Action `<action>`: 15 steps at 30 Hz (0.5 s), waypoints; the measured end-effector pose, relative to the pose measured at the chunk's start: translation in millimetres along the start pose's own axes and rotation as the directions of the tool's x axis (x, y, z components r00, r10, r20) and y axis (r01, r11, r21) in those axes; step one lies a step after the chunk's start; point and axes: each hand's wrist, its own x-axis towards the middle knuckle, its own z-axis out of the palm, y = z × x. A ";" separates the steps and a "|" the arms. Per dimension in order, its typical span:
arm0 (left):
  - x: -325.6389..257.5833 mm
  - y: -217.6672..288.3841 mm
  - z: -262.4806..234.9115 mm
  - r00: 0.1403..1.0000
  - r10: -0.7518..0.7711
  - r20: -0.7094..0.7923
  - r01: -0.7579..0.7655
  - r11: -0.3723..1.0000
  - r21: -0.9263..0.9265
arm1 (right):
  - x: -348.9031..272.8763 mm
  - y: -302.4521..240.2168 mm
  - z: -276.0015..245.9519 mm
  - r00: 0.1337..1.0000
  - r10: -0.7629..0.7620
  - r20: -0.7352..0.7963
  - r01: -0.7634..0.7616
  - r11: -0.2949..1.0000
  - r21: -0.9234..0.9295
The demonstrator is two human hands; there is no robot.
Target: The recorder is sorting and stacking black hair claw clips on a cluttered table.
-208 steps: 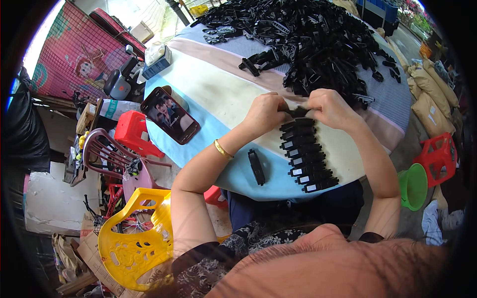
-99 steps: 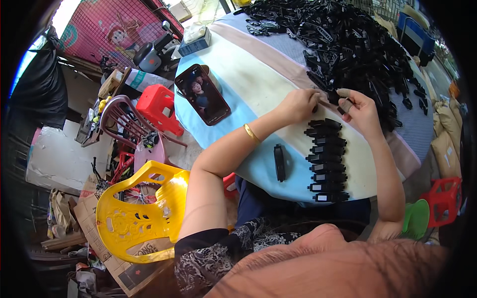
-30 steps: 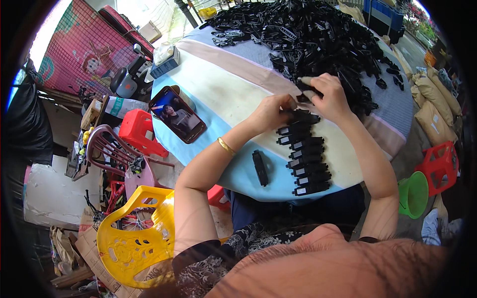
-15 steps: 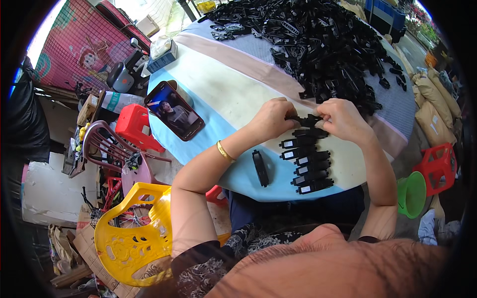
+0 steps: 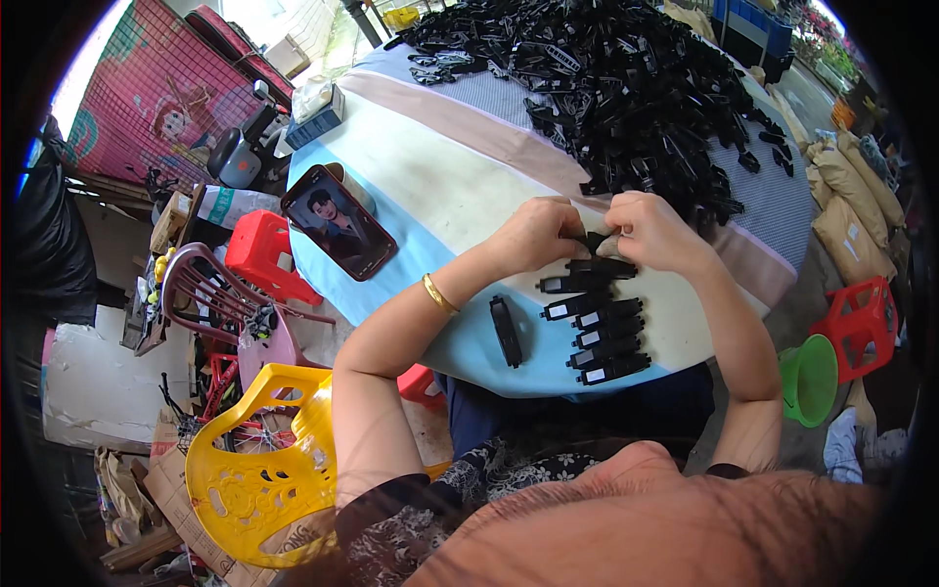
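Fingers bent, my left hand (image 5: 536, 235) and my right hand (image 5: 653, 233) meet at the far end of a row of black plastic parts. Between their fingertips is a small black plastic part (image 5: 593, 242), mostly covered by the fingers. Directly below the hands, several long black plastic parts (image 5: 604, 340) lie side by side in a column, most with a small white label at the left end. Another black plastic part (image 5: 506, 331) lies alone to the left of the column. Beyond my hands spreads a large heap of black plastic pieces (image 5: 626, 88).
On the striped tablecloth (image 5: 430, 166), a phone (image 5: 339, 223) showing a person leans on a round container. A tissue box (image 5: 316, 119) stands at the far left edge. A yellow chair (image 5: 254, 465) and red stools (image 5: 269, 256) surround the table. At right are a green bucket (image 5: 809, 380) and sacks (image 5: 851, 240).
My hands have drawn slightly closer together, and less of the part between them shows. The whole view has shifted a little. The phone's picture has changed.
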 end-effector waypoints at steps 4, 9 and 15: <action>18.2 1.6 -10.0 0.990 0.051 0.134 -0.047 0.998 -0.034 | -1.2 23.0 -12.4 0.956 0.052 -0.289 -0.035 0.997 0.063; 67.7 -1.6 9.5 0.942 0.128 -0.309 -0.076 0.982 0.173 | -7.7 24.5 -26.7 0.926 -0.009 -0.378 -0.093 0.964 -0.250; 99.2 -12.4 11.4 0.954 -0.008 -0.298 0.042 0.993 0.106 | -3.7 35.9 -1.3 0.933 -0.090 -0.348 -0.083 0.888 -0.451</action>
